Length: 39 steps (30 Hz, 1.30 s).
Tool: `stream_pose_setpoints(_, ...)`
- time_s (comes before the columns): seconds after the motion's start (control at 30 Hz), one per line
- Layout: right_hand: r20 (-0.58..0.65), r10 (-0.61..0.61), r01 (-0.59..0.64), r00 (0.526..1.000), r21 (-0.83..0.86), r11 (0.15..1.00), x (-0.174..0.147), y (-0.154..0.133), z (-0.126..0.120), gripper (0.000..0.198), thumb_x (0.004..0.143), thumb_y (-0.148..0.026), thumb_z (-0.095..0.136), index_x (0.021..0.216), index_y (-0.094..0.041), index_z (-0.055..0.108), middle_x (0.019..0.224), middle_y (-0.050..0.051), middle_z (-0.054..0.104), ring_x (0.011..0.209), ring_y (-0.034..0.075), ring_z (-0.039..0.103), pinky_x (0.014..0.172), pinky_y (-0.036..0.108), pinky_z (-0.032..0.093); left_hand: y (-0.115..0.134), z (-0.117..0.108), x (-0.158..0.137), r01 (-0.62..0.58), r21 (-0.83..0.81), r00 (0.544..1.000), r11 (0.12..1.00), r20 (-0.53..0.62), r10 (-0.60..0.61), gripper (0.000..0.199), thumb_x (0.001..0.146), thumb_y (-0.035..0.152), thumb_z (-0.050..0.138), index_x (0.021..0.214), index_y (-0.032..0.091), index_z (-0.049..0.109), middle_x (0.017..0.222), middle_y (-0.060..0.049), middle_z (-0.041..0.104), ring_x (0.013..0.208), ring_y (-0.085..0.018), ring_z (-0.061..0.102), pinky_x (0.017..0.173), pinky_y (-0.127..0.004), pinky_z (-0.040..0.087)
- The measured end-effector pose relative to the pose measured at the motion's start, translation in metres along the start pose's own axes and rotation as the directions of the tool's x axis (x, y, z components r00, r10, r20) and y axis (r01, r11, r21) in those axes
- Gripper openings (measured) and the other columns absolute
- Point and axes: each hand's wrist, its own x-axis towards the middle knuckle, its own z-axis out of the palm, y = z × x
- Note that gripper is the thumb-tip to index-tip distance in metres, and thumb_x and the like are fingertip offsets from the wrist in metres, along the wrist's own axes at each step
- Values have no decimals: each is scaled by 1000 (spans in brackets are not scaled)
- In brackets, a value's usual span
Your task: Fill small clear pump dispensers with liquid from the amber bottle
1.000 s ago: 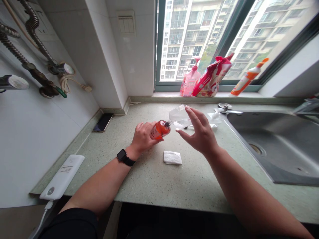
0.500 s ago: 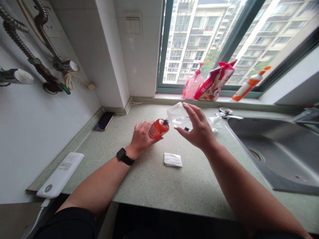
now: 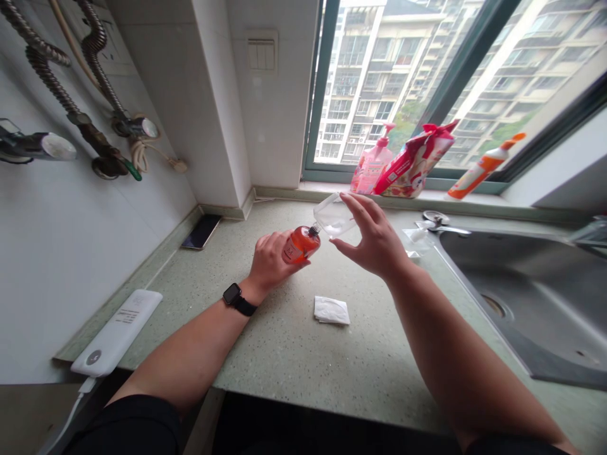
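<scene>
My left hand point(image 3: 271, 259) is wrapped round a bottle of orange-red liquid point(image 3: 300, 245), which leans to the right with its dark neck uncapped. Between thumb and fingers, my right hand point(image 3: 372, 237) grips a clear plastic bottle point(image 3: 333, 215), tipped so that its mouth meets the neck of the orange-red one. Whether liquid is flowing between them I cannot tell. Below the two bottles a folded white tissue point(image 3: 331, 310) lies on the speckled green counter point(image 3: 270, 354). Behind my right wrist, a clear-and-white pump top point(image 3: 417, 237) rests beside the sink.
A steel sink point(image 3: 531, 284) with a tap point(image 3: 443, 226) is on the right. On the sill stand a pink pump bottle point(image 3: 372, 167), a red bag point(image 3: 417, 161) and an orange squeeze bottle point(image 3: 484, 169). A phone point(image 3: 202, 231) and white power bank point(image 3: 116, 332) lie left.
The camera view has shifted slightly. Both hands keep their holds, with the clear bottle still tipped against the neck of the orange-red bottle. A small black piece near my right thumb is now hidden.
</scene>
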Motion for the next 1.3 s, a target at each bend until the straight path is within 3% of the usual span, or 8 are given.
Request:
stream_pose_setpoints(0.8,33,-9,7,999,37,999,-2,-8,-15,102,92,-20,76,178,-38,22,160,14,56,141,41,61,116,64,57,8,7,-4,-6,-133,1000,991,-4,5,82,87,80,78,142,21,61,124,-12,77,106,-30,74,106,-49,54)
stream_pose_setpoints(1.3,93,-2,0,996,26,1000,-4,-10,-24,100,93,-21,74,178,-34,23,163,15,55,149,41,55,124,67,50,10,8,-5,-9,-150,999,989,30,14,83,85,78,81,143,22,61,123,-11,77,104,-29,75,104,-49,55)
